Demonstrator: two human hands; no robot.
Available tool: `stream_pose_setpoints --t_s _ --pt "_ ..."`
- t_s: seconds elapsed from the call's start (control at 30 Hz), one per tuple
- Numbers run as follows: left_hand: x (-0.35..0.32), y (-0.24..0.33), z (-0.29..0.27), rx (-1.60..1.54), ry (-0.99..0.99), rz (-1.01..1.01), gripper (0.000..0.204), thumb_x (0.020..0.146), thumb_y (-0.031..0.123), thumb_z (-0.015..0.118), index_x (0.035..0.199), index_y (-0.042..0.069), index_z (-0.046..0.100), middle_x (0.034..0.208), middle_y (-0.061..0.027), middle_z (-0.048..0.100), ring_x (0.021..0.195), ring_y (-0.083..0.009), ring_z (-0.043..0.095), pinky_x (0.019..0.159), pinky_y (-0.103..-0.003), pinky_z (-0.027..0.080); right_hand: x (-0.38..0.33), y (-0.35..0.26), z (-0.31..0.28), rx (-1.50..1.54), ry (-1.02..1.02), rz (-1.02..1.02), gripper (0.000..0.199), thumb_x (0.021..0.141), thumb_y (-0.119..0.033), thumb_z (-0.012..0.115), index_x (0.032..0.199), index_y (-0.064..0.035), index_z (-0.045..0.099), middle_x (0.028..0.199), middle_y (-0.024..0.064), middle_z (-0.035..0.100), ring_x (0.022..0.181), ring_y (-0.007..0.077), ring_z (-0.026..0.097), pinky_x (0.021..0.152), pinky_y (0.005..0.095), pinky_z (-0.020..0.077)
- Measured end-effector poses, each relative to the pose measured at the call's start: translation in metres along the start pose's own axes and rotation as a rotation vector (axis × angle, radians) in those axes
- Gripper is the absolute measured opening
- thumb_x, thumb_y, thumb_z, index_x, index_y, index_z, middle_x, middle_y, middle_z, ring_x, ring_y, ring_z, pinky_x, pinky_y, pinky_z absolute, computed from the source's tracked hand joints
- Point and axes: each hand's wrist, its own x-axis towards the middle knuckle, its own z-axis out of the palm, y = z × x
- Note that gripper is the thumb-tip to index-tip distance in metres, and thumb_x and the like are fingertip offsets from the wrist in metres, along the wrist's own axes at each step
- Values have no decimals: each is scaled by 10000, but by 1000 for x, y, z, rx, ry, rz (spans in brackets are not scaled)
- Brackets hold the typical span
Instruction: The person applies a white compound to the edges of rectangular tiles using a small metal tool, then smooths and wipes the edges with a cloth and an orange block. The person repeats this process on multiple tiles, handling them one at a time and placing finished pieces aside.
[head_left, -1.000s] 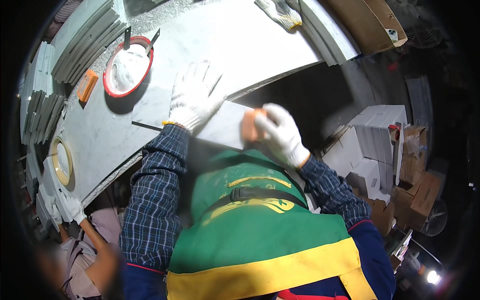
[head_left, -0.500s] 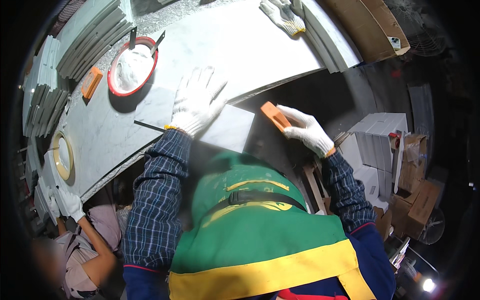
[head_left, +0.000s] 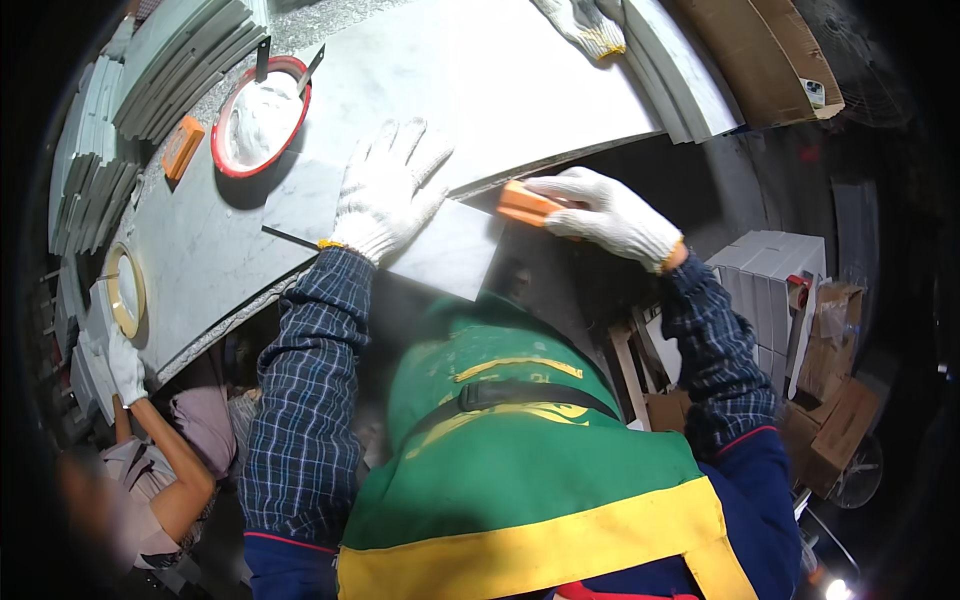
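My left hand (head_left: 385, 190), in a white glove, lies flat with fingers spread on a pale marble tile (head_left: 440, 250) that hangs over the front edge of the marble worktop (head_left: 480, 90). My right hand (head_left: 605, 215), also gloved, grips an orange sanding block (head_left: 525, 205) just off the tile's right edge, out past the worktop. The block's underside is hidden.
A red-rimmed bowl of white paste (head_left: 260, 115) and a second orange block (head_left: 182, 147) sit at the back left beside stacked tiles (head_left: 180, 55). A tape roll (head_left: 125, 290) lies left. Another person's gloved hand (head_left: 125, 365) reaches up at lower left. Cardboard boxes (head_left: 830, 400) stand right.
My right hand has carried the orange block away from the tile's near edge, out and up to the right. My left hand has stayed pressed on the tile.
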Motion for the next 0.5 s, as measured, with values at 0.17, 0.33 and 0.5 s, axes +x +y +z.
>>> stream_pose_setpoints --t_s 0.17,0.33,0.5 --pt "1 -2 1 19 2 16 552 984 420 625 1489 198 598 1589 -213 478 1451 -455 435 1219 -541 308 1 0 -6 -306 -80 -86 566 962 -403 736 1447 -120 662 1214 197 672 1064 286 666 967 399 534" --pt "0 0 2 -17 10 2 546 988 422 621 1484 196 602 1583 -211 483 1449 -457 435 1215 -541 308 3 -2 3 -86 62 -186 557 956 -365 731 1426 -75 666 1122 186 679 1042 291 655 980 384 523" --pt "2 -2 0 1 -7 3 543 988 430 616 1479 199 605 1592 -206 472 1449 -453 431 1210 -540 310 -1 10 -5 -299 -26 -92 529 947 -357 729 1401 -89 692 1057 178 675 950 292 648 885 399 518"
